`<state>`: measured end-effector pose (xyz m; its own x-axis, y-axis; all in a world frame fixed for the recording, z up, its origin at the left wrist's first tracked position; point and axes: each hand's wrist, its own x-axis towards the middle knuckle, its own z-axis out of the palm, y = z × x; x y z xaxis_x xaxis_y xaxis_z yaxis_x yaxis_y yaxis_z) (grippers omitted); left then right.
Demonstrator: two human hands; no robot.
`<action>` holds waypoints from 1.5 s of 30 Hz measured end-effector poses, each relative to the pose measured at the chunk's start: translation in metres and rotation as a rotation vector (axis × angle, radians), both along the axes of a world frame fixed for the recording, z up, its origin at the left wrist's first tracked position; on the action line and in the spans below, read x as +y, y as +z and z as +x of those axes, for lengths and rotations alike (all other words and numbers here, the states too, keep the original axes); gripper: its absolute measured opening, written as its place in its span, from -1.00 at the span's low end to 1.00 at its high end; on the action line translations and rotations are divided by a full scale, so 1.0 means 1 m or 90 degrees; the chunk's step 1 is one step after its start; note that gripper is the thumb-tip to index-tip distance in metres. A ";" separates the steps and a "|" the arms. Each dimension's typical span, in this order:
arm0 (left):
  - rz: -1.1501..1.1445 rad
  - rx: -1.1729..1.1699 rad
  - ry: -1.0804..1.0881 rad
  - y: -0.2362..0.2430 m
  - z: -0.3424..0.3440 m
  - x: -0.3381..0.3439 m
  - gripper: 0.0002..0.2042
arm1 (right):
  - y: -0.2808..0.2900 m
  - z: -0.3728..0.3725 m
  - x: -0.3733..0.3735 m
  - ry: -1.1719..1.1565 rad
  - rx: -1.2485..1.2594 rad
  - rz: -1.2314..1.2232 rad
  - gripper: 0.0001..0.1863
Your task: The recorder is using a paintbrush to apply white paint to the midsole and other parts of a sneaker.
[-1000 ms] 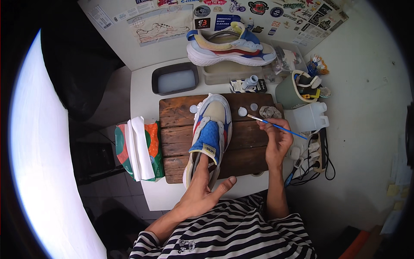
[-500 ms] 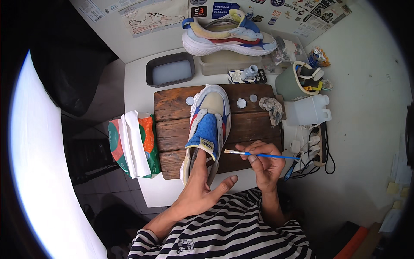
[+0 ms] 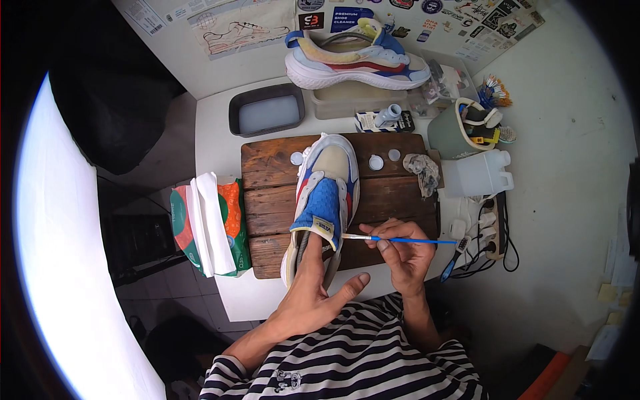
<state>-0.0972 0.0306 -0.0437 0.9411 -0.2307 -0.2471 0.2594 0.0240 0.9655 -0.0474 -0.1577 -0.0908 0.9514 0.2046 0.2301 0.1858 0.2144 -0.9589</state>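
On a dark wooden board (image 3: 267,227) lies a sneaker (image 3: 325,200) with a blue knit tongue, beige toe and white, red and blue sides. My left hand (image 3: 305,297) reaches into its heel opening and holds it from inside; the thumb sticks out to the right and the other fingertips are hidden. Between the thumb and fingers of my right hand (image 3: 408,261) is a thin blue-handled paintbrush (image 3: 423,241). Its pale bristles point left and meet the sneaker's right collar edge, close beside the tongue; whether they touch is hard to tell.
Small caps of pale paint (image 3: 376,162) and a stained, crumpled cloth (image 3: 422,175) lie on the board. Behind are a dark water tray (image 3: 235,120), an open paint bottle (image 3: 388,117) and a second sneaker (image 3: 353,67). A tissue pack (image 3: 233,207) sits left; a power strip (image 3: 495,230) with cables lies right.
My right hand has moved the paintbrush slightly left, so its bristles went from beside the sneaker to its collar edge. The left hand keeps its place in the sneaker.
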 end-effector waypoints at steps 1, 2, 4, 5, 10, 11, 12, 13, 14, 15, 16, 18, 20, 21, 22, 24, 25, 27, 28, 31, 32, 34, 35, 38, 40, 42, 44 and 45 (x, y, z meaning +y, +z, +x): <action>0.001 0.001 -0.001 0.000 0.000 0.000 -0.11 | -0.001 0.000 0.000 -0.005 -0.003 0.005 -0.91; 0.002 0.001 0.000 0.000 0.000 0.000 -0.11 | -0.001 0.000 0.000 -0.010 -0.006 0.009 -0.92; 0.003 0.016 0.006 0.001 0.000 0.000 -0.11 | -0.001 -0.001 0.000 -0.015 0.002 0.015 -0.92; 0.003 0.016 0.007 0.001 0.000 0.000 -0.11 | 0.000 -0.001 0.000 -0.021 0.010 0.020 -0.92; -0.004 -0.012 -0.002 0.000 0.001 0.000 -0.10 | 0.000 -0.001 0.000 -0.015 0.035 0.013 -0.91; -0.004 -0.011 -0.003 -0.002 0.002 0.000 -0.10 | -0.001 -0.001 0.000 -0.006 0.035 0.011 -0.91; 0.009 -0.019 -0.006 -0.003 0.001 0.000 -0.10 | -0.002 -0.001 -0.001 -0.006 0.036 0.011 -0.91; 0.022 -0.027 -0.009 -0.004 0.001 0.000 -0.09 | -0.004 0.000 -0.002 0.002 0.013 0.037 -0.90; 0.022 -0.026 -0.009 -0.004 0.001 0.000 -0.09 | -0.005 0.000 -0.003 0.009 -0.010 0.063 -0.89; 0.023 -0.027 -0.008 -0.003 0.001 0.000 -0.09 | -0.004 0.000 -0.003 0.010 -0.009 0.064 -0.89; 0.025 -0.029 -0.008 -0.002 0.000 0.001 -0.09 | -0.003 0.000 -0.002 0.012 -0.007 0.059 -0.89; 0.009 -0.020 -0.007 -0.001 0.002 0.001 -0.09 | -0.003 0.000 -0.002 0.011 -0.006 0.053 -0.89; -0.008 -0.011 -0.008 -0.001 0.003 0.000 -0.09 | -0.005 0.000 -0.002 0.011 -0.024 0.009 -0.91; -0.002 -0.005 -0.008 0.000 0.002 0.000 -0.09 | -0.004 0.000 -0.002 0.012 -0.024 0.009 -0.91; 0.004 0.002 -0.008 0.001 0.002 0.000 -0.09 | -0.002 -0.001 -0.001 0.008 -0.019 0.019 -0.91; 0.009 -0.003 -0.007 0.002 0.002 0.000 -0.09 | -0.002 -0.001 -0.001 0.003 -0.015 0.029 -0.91; 0.013 -0.008 -0.007 0.001 0.002 0.000 -0.09 | -0.005 -0.001 -0.002 0.015 -0.011 0.038 -0.90; 0.006 -0.009 -0.007 0.000 0.002 0.000 -0.09 | -0.006 -0.001 -0.002 0.027 -0.007 0.047 -0.90; 0.000 -0.010 -0.006 0.000 0.002 0.000 -0.09 | -0.004 -0.001 -0.001 0.017 -0.013 0.040 -0.90; 0.015 -0.022 -0.006 -0.001 0.002 0.001 -0.09 | -0.002 0.000 -0.001 0.009 -0.018 0.028 -0.91; 0.016 -0.022 -0.007 -0.001 0.002 0.000 -0.09 | -0.002 0.000 -0.001 0.012 -0.017 0.022 -0.91; 0.032 -0.077 0.024 -0.003 0.003 -0.002 -0.18 | -0.004 -0.001 -0.001 0.005 -0.017 0.033 -0.90; 0.032 -0.078 0.021 -0.004 0.002 -0.002 -0.18 | -0.005 -0.002 -0.001 0.000 -0.016 0.044 -0.90; 0.019 -0.058 0.020 -0.004 0.000 -0.003 -0.17 | -0.005 -0.002 -0.005 0.019 -0.017 0.066 -0.88; 0.007 -0.056 0.009 -0.005 -0.001 -0.001 -0.13 | -0.006 -0.001 -0.008 0.000 -0.020 0.068 -0.88; 0.025 -0.054 -0.007 -0.001 -0.003 0.002 -0.11 | -0.007 0.000 -0.013 -0.018 -0.021 0.072 -0.89; 0.043 -0.049 -0.019 0.007 -0.006 0.006 -0.08 | -0.008 0.003 -0.019 -0.109 0.014 0.108 -0.90; 0.090 -0.048 -0.043 0.015 -0.008 0.008 -0.09 | -0.010 0.006 -0.024 -0.129 -0.001 0.114 -0.90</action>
<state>-0.1052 0.0389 -0.0289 0.9417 -0.2623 -0.2105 0.1820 -0.1290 0.9748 -0.0415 -0.1817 -0.1012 0.9682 -0.0349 0.2476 0.2445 0.3393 -0.9083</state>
